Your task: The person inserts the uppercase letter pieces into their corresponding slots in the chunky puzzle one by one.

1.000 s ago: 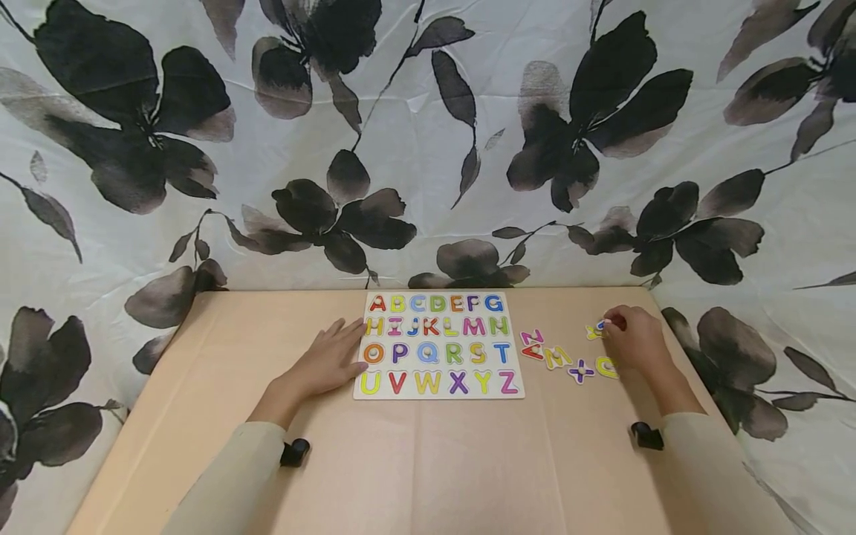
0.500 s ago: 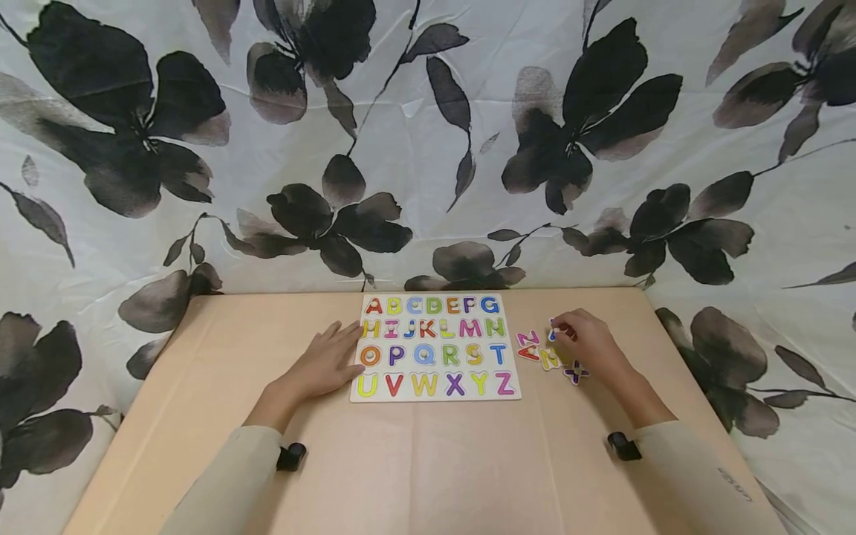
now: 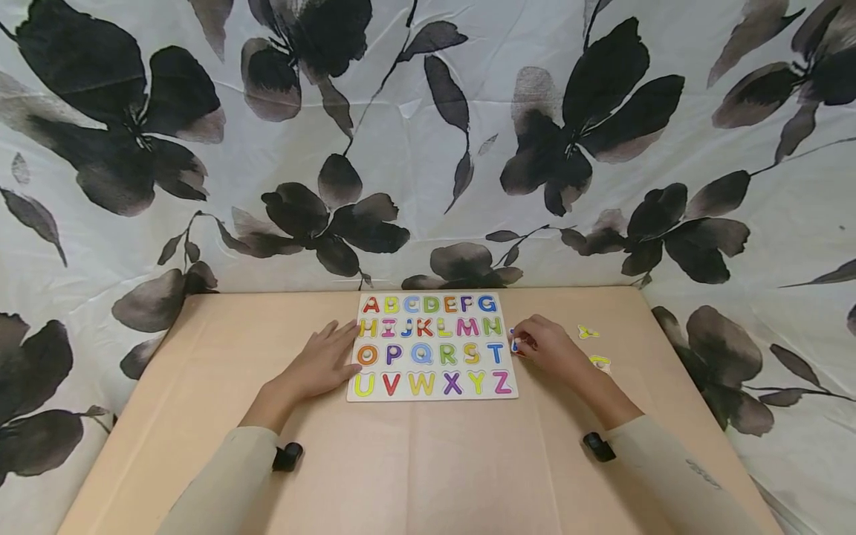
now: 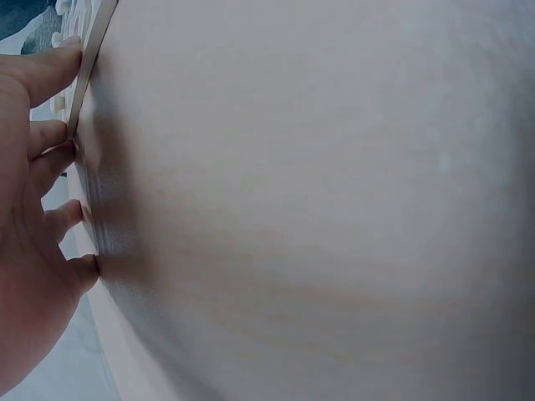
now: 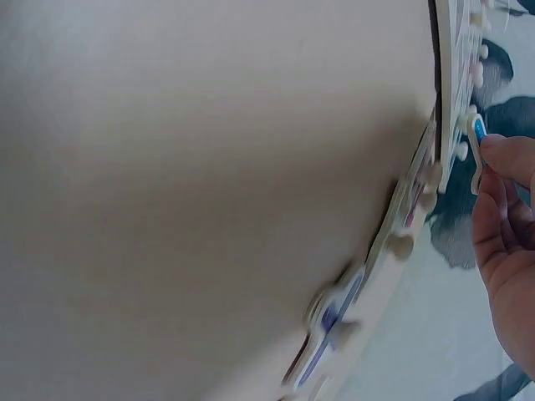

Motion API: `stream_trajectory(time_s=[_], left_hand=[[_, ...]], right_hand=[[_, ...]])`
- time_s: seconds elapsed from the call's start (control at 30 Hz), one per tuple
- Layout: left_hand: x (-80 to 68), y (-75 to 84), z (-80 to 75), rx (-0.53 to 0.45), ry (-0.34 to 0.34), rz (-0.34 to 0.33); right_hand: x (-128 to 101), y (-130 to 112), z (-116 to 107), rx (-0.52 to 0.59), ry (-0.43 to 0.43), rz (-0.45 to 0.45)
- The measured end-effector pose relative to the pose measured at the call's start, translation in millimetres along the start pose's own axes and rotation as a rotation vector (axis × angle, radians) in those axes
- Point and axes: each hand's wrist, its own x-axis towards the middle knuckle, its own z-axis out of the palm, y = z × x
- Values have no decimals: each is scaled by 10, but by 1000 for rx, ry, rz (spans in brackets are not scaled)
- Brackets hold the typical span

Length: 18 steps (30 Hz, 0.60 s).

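A white alphabet board [image 3: 432, 396] with colourful letters from A to Z lies on the table. My left hand [image 3: 321, 360] rests at its left side, fingers spread and fairly straight; in the left wrist view some fingertips touch the board's edge [image 4: 92, 63]. Between thumb and fingers my right hand [image 3: 551, 349] pinches a blue-and-white letter piece [image 5: 479, 132], raised just beside the board's right edge near the T. Which letter it is cannot be made out. Beneath that hand, mostly hidden in the head view, lie loose letter pieces, including a purple one [image 5: 334, 324].
A yellow three-armed letter piece [image 3: 588, 332] and a yellow curved piece [image 3: 600, 363] lie right of the right hand. The tan table [image 3: 414, 468] stretches in front. Behind it hangs a floral cloth [image 3: 414, 148].
My right hand has moved left from the yellow pieces to the board's right edge, carrying the blue piece. The two yellow pieces now show behind it. The left hand stays at the board.
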Motion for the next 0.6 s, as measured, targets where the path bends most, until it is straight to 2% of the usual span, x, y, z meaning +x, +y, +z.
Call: stream_trajectory(time_s=[0.3,0.47,0.6], left_hand=[[-10,-5,8,-14,-10,-9],[-16,-6,6,-8,-5,-8],[-13,3,0,-6,4,-4]], right_hand=[[65,-179,116,-12,-47,-49],[93,-224,159,-25,-101,-59],[101,-243,175,-47,-107,-83]])
